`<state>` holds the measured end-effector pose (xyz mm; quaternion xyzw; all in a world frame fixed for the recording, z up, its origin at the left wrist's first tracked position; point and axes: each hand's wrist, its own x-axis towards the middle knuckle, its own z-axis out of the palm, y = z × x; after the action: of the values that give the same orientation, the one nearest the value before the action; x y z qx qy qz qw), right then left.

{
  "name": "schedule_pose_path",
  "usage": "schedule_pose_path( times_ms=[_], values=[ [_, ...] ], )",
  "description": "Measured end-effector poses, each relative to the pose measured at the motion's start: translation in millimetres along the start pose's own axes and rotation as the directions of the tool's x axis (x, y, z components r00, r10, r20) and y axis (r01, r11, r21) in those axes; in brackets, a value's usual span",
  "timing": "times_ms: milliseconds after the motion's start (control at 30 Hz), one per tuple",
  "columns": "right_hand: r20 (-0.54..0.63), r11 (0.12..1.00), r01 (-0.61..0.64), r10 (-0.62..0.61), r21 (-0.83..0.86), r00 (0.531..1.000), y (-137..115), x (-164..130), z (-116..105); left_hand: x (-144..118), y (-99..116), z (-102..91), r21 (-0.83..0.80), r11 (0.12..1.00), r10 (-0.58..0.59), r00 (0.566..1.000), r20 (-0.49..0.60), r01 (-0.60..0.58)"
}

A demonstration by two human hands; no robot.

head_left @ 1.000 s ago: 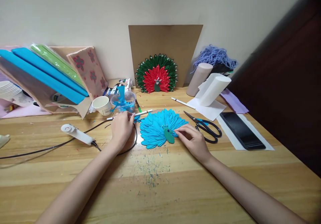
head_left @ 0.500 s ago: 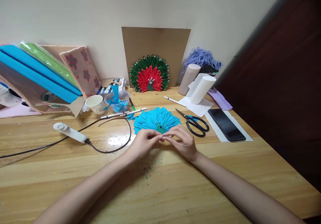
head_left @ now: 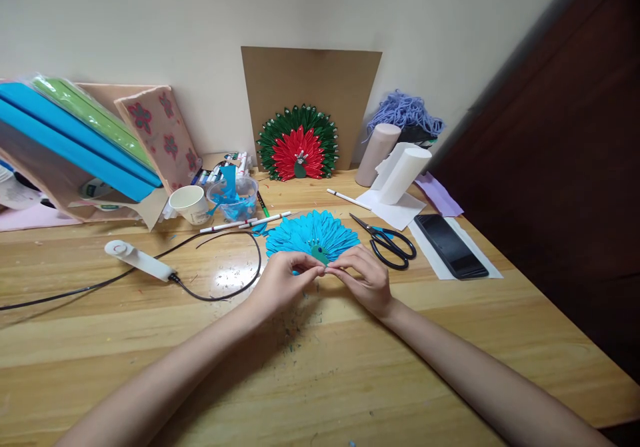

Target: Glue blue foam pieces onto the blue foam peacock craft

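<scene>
My left hand (head_left: 286, 279) and my right hand (head_left: 366, 279) meet fingertip to fingertip at the front edge of a blue paper peacock (head_left: 295, 237). Both are closed in a pinch; whatever lies between the fingers is too small and covered to name. The peacock has a fan of layered blue feathers and a dark green body (head_left: 319, 253) with a blue eye. Its lower edge is partly hidden behind my hands. Black-handled scissors (head_left: 393, 250) lie with blades parted, right of the fan, over a blue scrap.
Behind stands a brown board (head_left: 310, 77) with a red and green peacock (head_left: 300, 147). To the left are a hot glue gun (head_left: 140, 260) with its cord, a paper cup (head_left: 190, 205) and a plastic tub (head_left: 233, 200) of blue scraps. A phone (head_left: 453, 247) lies at right, near a white roll (head_left: 407, 175).
The view has tipped slightly, so things sit a little higher in the picture. Both hands keep their pinch at the peacock's front edge, with only slight finger movement.
</scene>
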<state>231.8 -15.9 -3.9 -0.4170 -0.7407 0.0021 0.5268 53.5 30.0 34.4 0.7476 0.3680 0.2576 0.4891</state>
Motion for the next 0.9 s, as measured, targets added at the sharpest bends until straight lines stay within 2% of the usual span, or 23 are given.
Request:
schedule_pose_path(
  times_ms=[300,533,767,900],
  values=[
    [0.033,0.991,0.124,-0.123,-0.05,0.992,0.8,-1.5,-0.4,-0.3,1.9,-5.0,0.231,0.968,0.08,0.995,0.062,-0.093],
    [0.043,0.99,0.127,-0.125,-0.063,0.991,-1.4,-0.8,-0.3,-2.8,-0.2,-2.0,0.328,0.932,0.138,0.988,0.069,-0.153],
    [0.018,0.995,0.08,-0.079,-0.067,0.997,-0.9,0.8,-1.5,-1.1,-0.3,-3.6,0.297,0.941,0.161,0.986,0.033,-0.164],
    [0.008,0.994,0.084,-0.083,-0.073,0.996,0.2,-0.1,-1.9,3.2,4.8,-12.0,0.297,0.949,0.131,0.99,-0.056,-0.109]
  ],
)
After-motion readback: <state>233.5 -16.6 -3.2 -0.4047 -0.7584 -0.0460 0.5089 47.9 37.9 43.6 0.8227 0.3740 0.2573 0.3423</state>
